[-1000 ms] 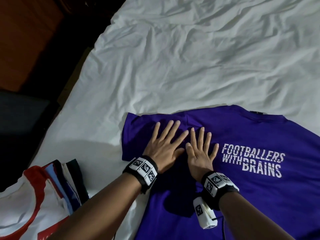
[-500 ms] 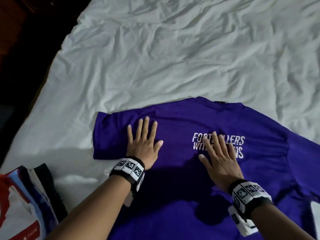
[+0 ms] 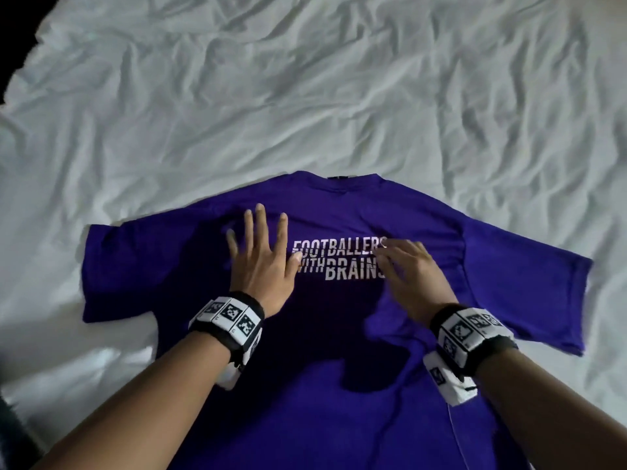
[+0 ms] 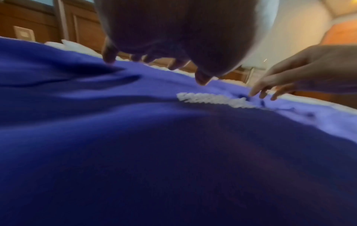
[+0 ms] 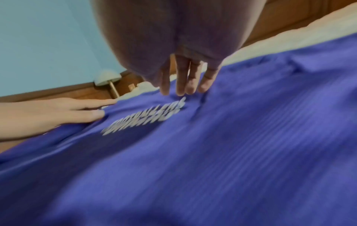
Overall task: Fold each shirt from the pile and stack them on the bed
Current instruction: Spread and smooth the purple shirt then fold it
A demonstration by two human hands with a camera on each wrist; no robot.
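Since a second ago both hands have slid apart across the purple shirt [image 3: 339, 385], and the view has swung so the pile is out of sight; likely a smoothing pass before the first fold.

Head view: shirt lies flat on the white bed sheet [image 3: 305, 96], sleeves spread, collar away from the person. Left hand [image 3: 263, 266] is flat on the cloth, fingers straight and spread, beside the white lettering [image 3: 339, 257]. Right hand [image 3: 412, 278] rests at the lettering's right end, fingers loosely extended, gripping nothing.

Left wrist view: soft matte knit, shallow ripples ahead of the fingertips [image 4: 201, 79].

Right wrist view: blurred; fingers [image 5: 190, 82] straight, close together, tips on the cloth. Sheet is thin and heavily creased.
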